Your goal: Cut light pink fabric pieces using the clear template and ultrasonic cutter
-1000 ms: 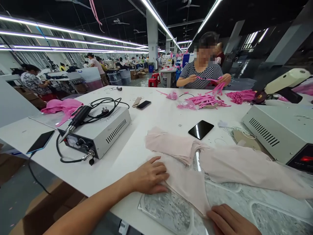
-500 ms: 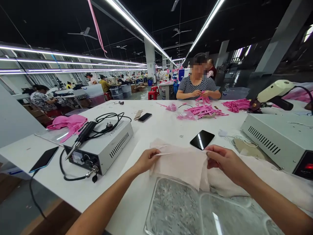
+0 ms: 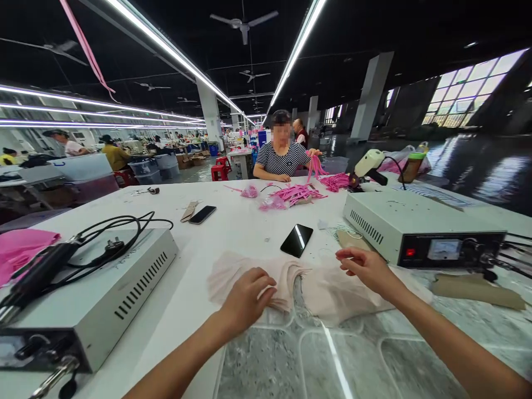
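My left hand (image 3: 249,296) rests over a layered stack of pale pink fabric pieces (image 3: 224,277), its fingers loosely bent and parted from the thumb, gripping nothing visible. Just above the far edge of a second pale pink fabric pile (image 3: 336,293), my right hand (image 3: 369,270) hovers empty with its fingers a little apart. Both piles lie flat, side by side, with a narrow gap between them. Their near edges overlap a grey marbled mat (image 3: 266,360) with a clear glossy surface. Under my left hand, part of the stack is hidden.
Grey control boxes stand left (image 3: 137,277) and right (image 3: 399,216); a black corded handpiece (image 3: 45,271) lies on the left one. Phones lie ahead (image 3: 297,240) and farther left (image 3: 202,214). Pink straps (image 3: 297,193) lie before a co-worker (image 3: 282,158). Brown card (image 3: 477,291) sits right.
My view has swung right. Both hands have let go of the pale pink fabric, which now lies on the left stack. The co-worker's one hand has lifted pink straps to the side.
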A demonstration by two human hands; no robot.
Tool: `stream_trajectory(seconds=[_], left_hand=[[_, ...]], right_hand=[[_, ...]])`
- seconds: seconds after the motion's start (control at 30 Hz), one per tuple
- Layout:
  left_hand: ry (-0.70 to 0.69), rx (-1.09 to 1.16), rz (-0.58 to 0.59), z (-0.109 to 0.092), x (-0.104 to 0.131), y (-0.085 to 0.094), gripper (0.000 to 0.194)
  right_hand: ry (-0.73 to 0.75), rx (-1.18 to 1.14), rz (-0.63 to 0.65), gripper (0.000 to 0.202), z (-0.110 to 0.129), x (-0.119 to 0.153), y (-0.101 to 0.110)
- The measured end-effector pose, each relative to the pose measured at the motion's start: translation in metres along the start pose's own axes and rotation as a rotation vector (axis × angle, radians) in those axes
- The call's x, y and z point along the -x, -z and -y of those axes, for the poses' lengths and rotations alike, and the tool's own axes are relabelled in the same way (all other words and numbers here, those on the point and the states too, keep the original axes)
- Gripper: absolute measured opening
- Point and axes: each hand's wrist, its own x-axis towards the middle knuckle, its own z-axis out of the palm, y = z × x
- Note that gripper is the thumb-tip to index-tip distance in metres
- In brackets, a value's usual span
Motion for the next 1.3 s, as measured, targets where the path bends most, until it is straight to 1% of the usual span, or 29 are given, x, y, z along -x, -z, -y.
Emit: stream_trajectory(seconds=[0.07, 0.1, 0.17, 0.2, 0.23, 0.27, 0.3, 0.33, 0.4, 0.47, 0.6, 0.67, 0.73, 0.8, 0.83, 0.9, 0.97, 1.03, 1.1, 1.2, 1.3], left_hand=[[-0.145, 0.017, 0.086, -0.034, -0.008, -0.019, 0.009], [-0.196, 0.014, 0.124, -0.049, -0.014, -0.031, 0.011], [-0.257, -0.007, 0.194, -0.070, -0.029, -0.055, 0.025], [-0.269, -0.024, 0.224, -0.076, -0.038, -0.067, 0.027], [-0.272, -0.040, 0.248, -0.080, -0.046, -0.077, 0.023], [-0.272, -0.053, 0.264, -0.081, -0.054, -0.085, 0.014], [-0.269, -0.060, 0.275, -0.081, -0.060, -0.090, 0.006], [-0.258, -0.064, 0.281, -0.080, -0.065, -0.092, 0.007], [-0.224, -0.054, 0.281, -0.080, -0.071, -0.088, 0.013], [-0.191, -0.025, 0.274, -0.085, -0.075, -0.077, 0.013], [-0.189, 0.052, 0.258, -0.107, -0.077, -0.050, 0.015], [-0.216, 0.080, 0.264, -0.118, -0.073, -0.038, 0.016], [-0.259, 0.105, 0.286, -0.125, -0.064, -0.027, 0.014], [-0.305, 0.130, 0.322, -0.124, -0.050, -0.019, 0.012], [-0.325, 0.143, 0.346, -0.121, -0.041, -0.017, 0.010], [-0.364, 0.165, 0.410, -0.114, -0.023, -0.015, 0.009], [-0.429, 0.171, 0.506, -0.106, -0.005, -0.016, 0.009], [-0.505, 0.148, 0.602, -0.100, 0.010, -0.015, 0.008], [-0.546, 0.094, 0.655, -0.100, 0.021, -0.011, 0.007], [-0.531, 0.020, 0.674, -0.104, 0.028, -0.001, 0.009], [-0.523, 0.015, 0.663, -0.112, 0.023, 0.004, 0.014]], right_hand=[[-0.008, 0.062, -0.031, 0.029, -0.022, 0.023, 0.023], [-0.007, 0.098, -0.045, 0.028, -0.032, 0.033, 0.031], [0.015, 0.169, -0.061, 0.027, -0.048, 0.051, 0.042], [0.034, 0.200, -0.067, 0.026, -0.055, 0.058, 0.044], [0.060, 0.226, -0.072, 0.026, -0.059, 0.064, 0.046], [0.090, 0.248, -0.078, 0.025, -0.063, 0.069, 0.046], [0.123, 0.265, -0.084, 0.025, -0.064, 0.074, 0.046], [0.158, 0.280, -0.093, 0.025, -0.064, 0.078, 0.045], [0.233, 0.308, -0.117, 0.024, -0.061, 0.087, 0.042], [0.309, 0.343, -0.153, 0.024, -0.053, 0.095, 0.035], [0.462, 0.432, -0.241, 0.039, -0.037, 0.102, 0.016], [0.523, 0.482, -0.283, 0.036, -0.035, 0.100, 0.008], [0.567, 0.531, -0.321, 0.025, -0.038, 0.097, 0.006], [0.608, 0.574, -0.350, 0.013, -0.044, 0.101, 0.009], [0.631, 0.591, -0.356, 0.011, -0.047, 0.106, 0.012], [0.681, 0.612, -0.353, 0.024, -0.052, 0.121, 0.016], [0.721, 0.611, -0.327, 0.029, -0.057, 0.141, 0.020], [0.734, 0.597, -0.296, 0.033, -0.061, 0.161, 0.023], [0.710, 0.585, -0.269, 0.041, -0.066, 0.178, 0.026], [0.630, 0.574, -0.245, 0.052, -0.074, 0.195, 0.035], [0.546, 0.567, -0.252, 0.051, -0.080, 0.203, 0.046]])
